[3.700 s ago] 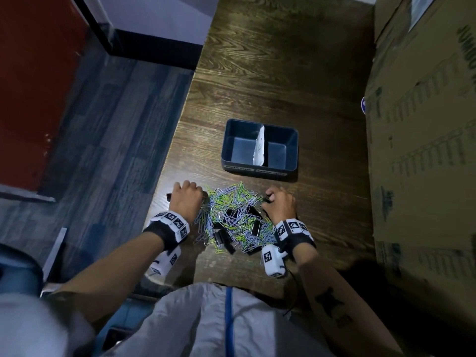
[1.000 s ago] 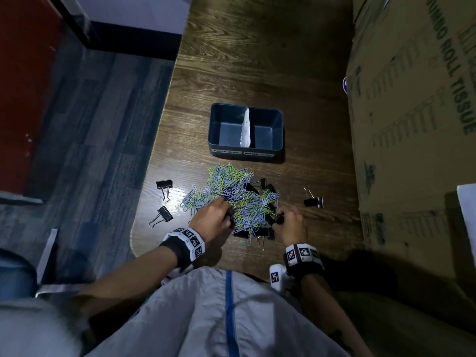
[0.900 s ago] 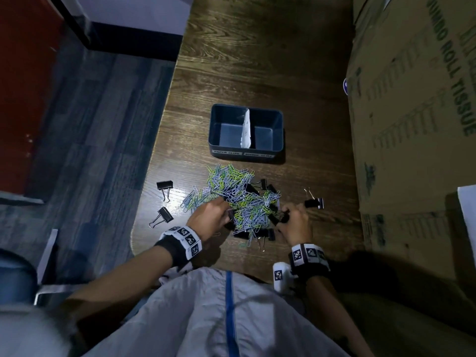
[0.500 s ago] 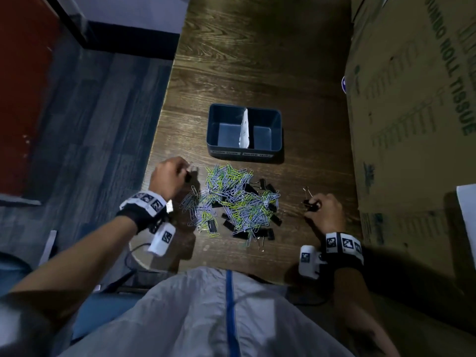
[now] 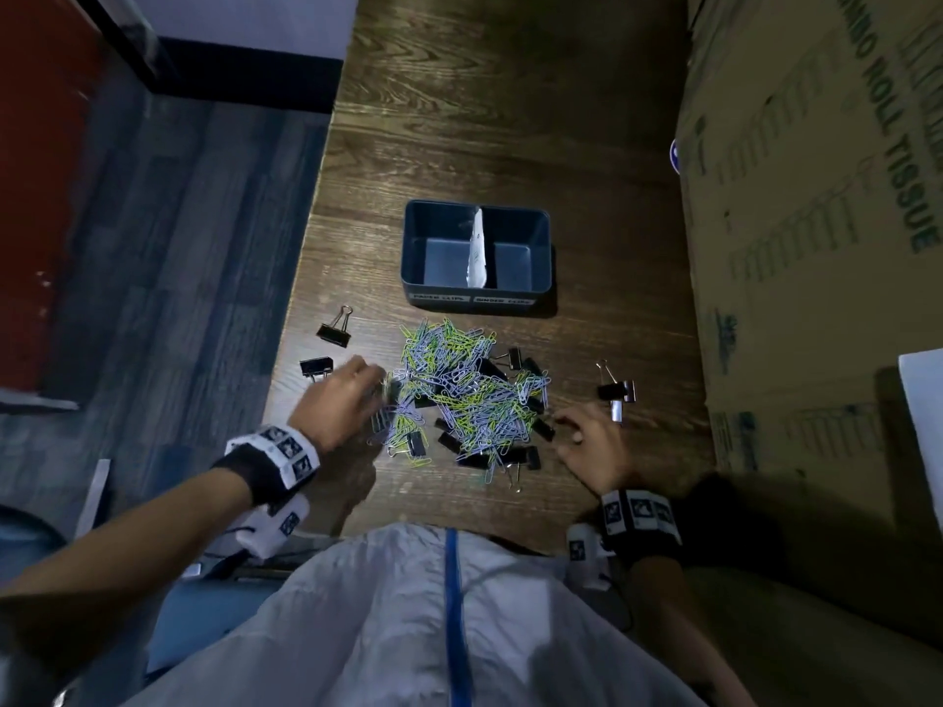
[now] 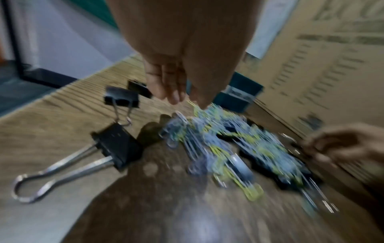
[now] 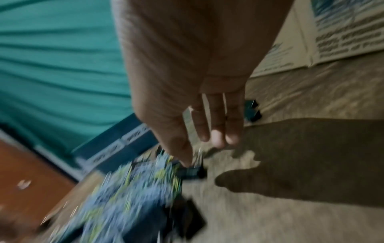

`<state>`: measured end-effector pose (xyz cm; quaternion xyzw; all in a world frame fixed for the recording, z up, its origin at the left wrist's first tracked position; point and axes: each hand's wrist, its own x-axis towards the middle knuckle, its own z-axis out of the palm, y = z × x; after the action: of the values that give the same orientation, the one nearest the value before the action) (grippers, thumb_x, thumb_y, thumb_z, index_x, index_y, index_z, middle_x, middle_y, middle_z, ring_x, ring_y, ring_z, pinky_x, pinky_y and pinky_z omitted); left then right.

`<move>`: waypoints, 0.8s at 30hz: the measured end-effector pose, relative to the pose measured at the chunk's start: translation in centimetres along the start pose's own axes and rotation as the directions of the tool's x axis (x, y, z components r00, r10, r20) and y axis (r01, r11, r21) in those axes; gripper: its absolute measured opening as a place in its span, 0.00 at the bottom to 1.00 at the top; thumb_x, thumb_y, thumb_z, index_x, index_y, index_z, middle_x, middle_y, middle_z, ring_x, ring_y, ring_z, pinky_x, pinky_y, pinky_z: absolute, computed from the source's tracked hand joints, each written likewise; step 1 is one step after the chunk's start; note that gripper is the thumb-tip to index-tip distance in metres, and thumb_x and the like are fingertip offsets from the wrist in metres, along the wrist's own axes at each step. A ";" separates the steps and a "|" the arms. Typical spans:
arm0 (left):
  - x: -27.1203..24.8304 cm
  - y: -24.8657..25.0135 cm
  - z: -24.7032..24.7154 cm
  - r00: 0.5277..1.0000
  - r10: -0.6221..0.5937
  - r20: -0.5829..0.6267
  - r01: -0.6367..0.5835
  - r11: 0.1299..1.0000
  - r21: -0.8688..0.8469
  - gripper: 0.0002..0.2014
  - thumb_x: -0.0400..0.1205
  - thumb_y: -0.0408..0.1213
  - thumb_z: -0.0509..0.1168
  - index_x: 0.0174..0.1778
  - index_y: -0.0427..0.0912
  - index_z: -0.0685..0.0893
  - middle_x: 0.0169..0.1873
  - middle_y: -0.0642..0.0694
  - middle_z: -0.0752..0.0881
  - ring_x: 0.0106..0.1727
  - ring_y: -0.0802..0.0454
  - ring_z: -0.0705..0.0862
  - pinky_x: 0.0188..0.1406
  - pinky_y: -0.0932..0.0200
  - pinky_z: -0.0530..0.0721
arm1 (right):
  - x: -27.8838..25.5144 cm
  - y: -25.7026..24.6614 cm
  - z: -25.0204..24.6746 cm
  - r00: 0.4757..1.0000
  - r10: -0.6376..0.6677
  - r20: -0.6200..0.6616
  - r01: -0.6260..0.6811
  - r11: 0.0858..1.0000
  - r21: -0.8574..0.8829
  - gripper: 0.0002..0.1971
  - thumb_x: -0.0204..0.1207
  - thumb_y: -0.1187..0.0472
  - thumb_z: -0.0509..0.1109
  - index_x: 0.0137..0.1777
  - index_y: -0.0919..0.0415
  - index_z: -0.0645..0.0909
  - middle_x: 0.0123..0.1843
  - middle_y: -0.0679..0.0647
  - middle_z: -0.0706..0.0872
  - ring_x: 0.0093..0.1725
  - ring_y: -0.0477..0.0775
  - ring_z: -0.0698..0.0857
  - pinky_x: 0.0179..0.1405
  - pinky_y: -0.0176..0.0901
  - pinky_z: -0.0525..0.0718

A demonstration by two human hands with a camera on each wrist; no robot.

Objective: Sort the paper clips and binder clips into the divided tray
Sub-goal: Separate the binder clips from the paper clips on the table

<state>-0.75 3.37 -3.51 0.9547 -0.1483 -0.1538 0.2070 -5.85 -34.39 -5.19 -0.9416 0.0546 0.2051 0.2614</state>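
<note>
A heap of blue and green paper clips point(image 5: 459, 395) mixed with black binder clips lies in front of the dark blue divided tray point(image 5: 542, 247). A white divider splits the tray, and both compartments show bare floors. My left hand point(image 5: 378, 382) reaches the heap's left edge with straight fingers point(image 6: 172, 93) and holds nothing. My right hand point(image 5: 561, 419) is at the heap's right edge, its thumb point(image 7: 185, 157) touching a black binder clip point(image 7: 192, 172) while the other fingers stay straight. Two binder clips point(image 5: 334, 331) point(image 5: 316, 367) lie apart on the left, and more point(image 5: 617, 390) lie on the right.
A large cardboard box point(image 5: 816, 247) stands along the right side of the wooden table point(image 5: 485, 119). The table's left edge point(image 5: 293, 318) drops to the floor just beyond the left binder clips. My white shirt is at the near edge.
Half a second ago both hands were out at the sides by the set-aside binder clips. Both have come back empty to the edges of the heap.
</note>
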 end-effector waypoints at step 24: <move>0.0 6.0 1.3 0.997 0.038 0.065 -0.020 0.966 -0.259 0.10 0.77 0.42 0.74 0.49 0.48 0.81 0.53 0.54 0.76 0.47 0.58 0.80 0.49 0.65 0.82 | -0.2 -2.2 2.9 0.960 0.156 -0.231 -0.098 0.966 0.241 0.19 0.69 0.63 0.79 0.37 0.39 0.74 0.44 0.40 0.80 0.41 0.50 0.84 0.44 0.54 0.87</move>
<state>-2.53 -2.33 -1.93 0.9115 -0.1478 -0.2017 0.3264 -6.59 -30.99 -6.37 -0.9183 0.1707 0.0945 0.3445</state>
